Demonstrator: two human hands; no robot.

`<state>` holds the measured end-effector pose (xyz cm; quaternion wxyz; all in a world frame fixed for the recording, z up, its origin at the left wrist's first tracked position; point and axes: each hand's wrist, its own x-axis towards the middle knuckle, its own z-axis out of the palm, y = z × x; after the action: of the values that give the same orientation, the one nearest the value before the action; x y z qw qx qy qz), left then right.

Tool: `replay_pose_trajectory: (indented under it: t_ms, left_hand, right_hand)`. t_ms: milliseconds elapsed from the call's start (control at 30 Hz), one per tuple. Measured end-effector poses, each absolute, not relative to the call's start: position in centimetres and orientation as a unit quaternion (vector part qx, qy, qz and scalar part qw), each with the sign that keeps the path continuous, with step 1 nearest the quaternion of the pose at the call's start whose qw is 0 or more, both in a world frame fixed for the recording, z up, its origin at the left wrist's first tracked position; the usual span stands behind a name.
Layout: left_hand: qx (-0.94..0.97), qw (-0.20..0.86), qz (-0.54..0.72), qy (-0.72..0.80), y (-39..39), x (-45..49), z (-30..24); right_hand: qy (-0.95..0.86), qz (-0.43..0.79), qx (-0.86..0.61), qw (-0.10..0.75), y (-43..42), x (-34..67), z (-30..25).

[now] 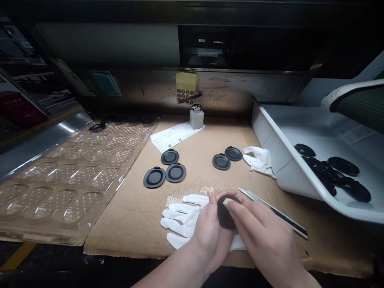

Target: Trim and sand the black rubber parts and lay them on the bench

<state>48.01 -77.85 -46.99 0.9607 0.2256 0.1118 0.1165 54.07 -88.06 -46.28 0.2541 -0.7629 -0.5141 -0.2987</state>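
My left hand is curled around a dark oval plastic cap, its face turned up. With fingers drawn together, my right hand presses on that face; a small pale bit shows at the fingertips, too small to name. Beneath both hands lies a white glove, partly hidden by them. A utility knife rests just right of my right hand. Farther back on the cardboard are a group of three black caps on the left and a pair of caps on the right.
A clear blister tray covers the left side, with a few black caps at its far end. At right stands a white bin holding several black parts. A pump bottle sits on paper. Another white glove touches the bin.
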Motion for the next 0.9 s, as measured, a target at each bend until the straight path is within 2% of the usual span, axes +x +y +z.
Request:
replay_pose_trajectory:
  t_ms: [133,267,333,500,733,900]
  left_hand:
    - [0.222,0.960,0.118,0.120,-78.0,48.0,-46.8]
    - [0.220,0.961,0.124,0.115,-78.0,48.0,-46.8]
    - [0.223,0.959,0.132,0.113,-77.9,47.9,-46.9]
    - [0.228,0.960,0.119,0.109,-77.8,47.9,-47.0]
    - [0.277,0.948,0.127,0.096,-78.0,47.9,-46.8]
    - [0.288,0.946,0.118,0.087,-78.1,48.0,-46.7]
  right_hand:
    - [-0.439,-0.357,-0.798,0.206,-84.4,53.6,-46.0]
    - [-0.428,-0.293,-0.782,0.345,-84.6,54.8,-44.6]
    - [-0.406,-0.280,-0.782,0.382,-86.1,55.3,-44.4]
    - [-0.463,-0.222,-0.800,0.310,-88.8,54.9,-45.7]
    - [-0.520,-0.203,-0.757,0.340,-88.3,53.1,-47.2]
    - [-0.564,-0.295,-0.747,0.193,-90.1,54.3,-46.4]
